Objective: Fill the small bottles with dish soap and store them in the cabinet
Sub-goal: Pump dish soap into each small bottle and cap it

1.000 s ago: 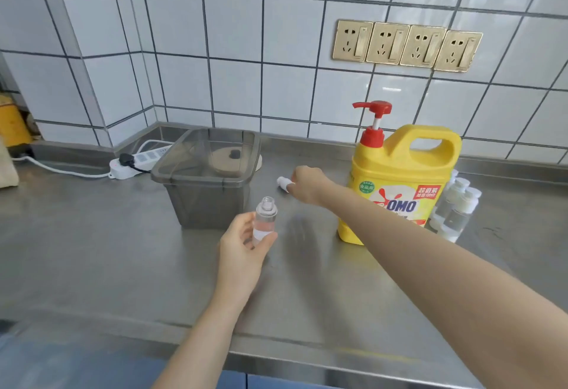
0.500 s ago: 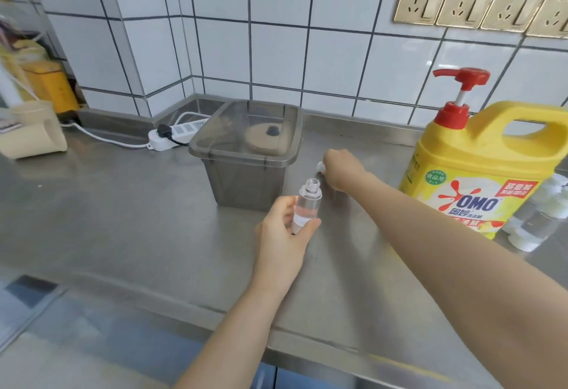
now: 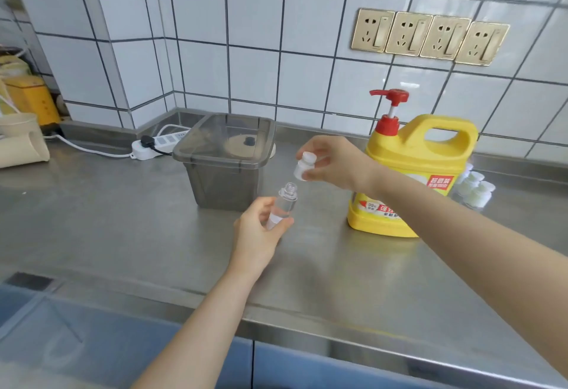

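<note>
Above the steel bench point(image 3: 123, 235), left hand point(image 3: 258, 235) grip holding small clear uncapped bottle point(image 3: 284, 204) upright, right hand point(image 3: 335, 161) grip pinching white plastic cap point(image 3: 304, 165) just above, yellow dish-soap jug point(image 3: 412, 173) behind.

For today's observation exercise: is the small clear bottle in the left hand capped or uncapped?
Uncapped. The small clear bottle shows a bare threaded neck in the left hand; the right hand pinches the white cap above it, apart.

The jug point(image 3: 412, 173) label is mostly covered by the right forearm, and the capped bottles point(image 3: 475, 187) behind it show only in part. The left hand point(image 3: 258, 235) hides the base of the bottle point(image 3: 284, 204). The bag point(image 3: 21, 139) is cut off at the left edge.
</note>
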`<state>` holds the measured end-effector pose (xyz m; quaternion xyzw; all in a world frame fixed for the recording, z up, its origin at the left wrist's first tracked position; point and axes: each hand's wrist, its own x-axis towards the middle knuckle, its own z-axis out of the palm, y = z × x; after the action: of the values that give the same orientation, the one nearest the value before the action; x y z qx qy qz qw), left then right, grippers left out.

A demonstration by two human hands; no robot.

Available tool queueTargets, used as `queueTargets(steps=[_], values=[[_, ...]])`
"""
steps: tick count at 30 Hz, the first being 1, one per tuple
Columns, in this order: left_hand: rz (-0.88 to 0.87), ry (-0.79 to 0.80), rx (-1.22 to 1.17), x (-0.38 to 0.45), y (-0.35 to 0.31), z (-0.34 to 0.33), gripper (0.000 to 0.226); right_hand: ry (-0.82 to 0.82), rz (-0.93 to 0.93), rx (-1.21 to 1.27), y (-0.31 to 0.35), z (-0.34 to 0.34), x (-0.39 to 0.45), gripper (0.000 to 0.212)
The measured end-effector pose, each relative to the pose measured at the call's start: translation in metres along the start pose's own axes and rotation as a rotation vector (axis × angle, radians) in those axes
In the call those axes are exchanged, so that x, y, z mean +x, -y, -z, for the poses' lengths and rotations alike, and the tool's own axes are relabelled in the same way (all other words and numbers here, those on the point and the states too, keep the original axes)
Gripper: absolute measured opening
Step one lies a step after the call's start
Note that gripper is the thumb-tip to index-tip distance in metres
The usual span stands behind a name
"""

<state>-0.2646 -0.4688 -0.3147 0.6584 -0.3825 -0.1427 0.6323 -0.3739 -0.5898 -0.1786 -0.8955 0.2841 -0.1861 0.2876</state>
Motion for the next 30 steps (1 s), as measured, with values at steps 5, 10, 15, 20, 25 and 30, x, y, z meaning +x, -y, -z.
queueTargets(steps=[5, 10, 15, 20, 25, 30], values=[[-0.042, 0.057, -0.037, -0.005, -0.005, 0.000, 0.033, 0.085, 0.053, -0.042, 0.008, 0.010, -0.019, 0.029], [-0.046, 0.108, -0.077, -0.006, -0.006, 0.000, 0.030, 0.114, 0.059, -0.104, 0.008, 0.012, -0.026, 0.028], [-0.066, 0.122, -0.084, -0.005, -0.004, 0.001, 0.035, 0.143, 0.083, -0.241, 0.009, 0.007, -0.027, 0.028], [-0.080, 0.141, -0.082, -0.005, -0.003, 0.002, 0.038, 0.129, 0.049, -0.392, 0.017, 0.009, -0.027, 0.028], [-0.085, 0.146, -0.104, -0.005, -0.001, 0.002, 0.042, 0.146, 0.048, -0.392, 0.015, 0.009, -0.028, 0.025], [-0.102, 0.176, -0.120, -0.006, -0.004, 0.002, 0.043, 0.164, 0.081, -0.377, 0.011, 0.009, -0.030, 0.023]])
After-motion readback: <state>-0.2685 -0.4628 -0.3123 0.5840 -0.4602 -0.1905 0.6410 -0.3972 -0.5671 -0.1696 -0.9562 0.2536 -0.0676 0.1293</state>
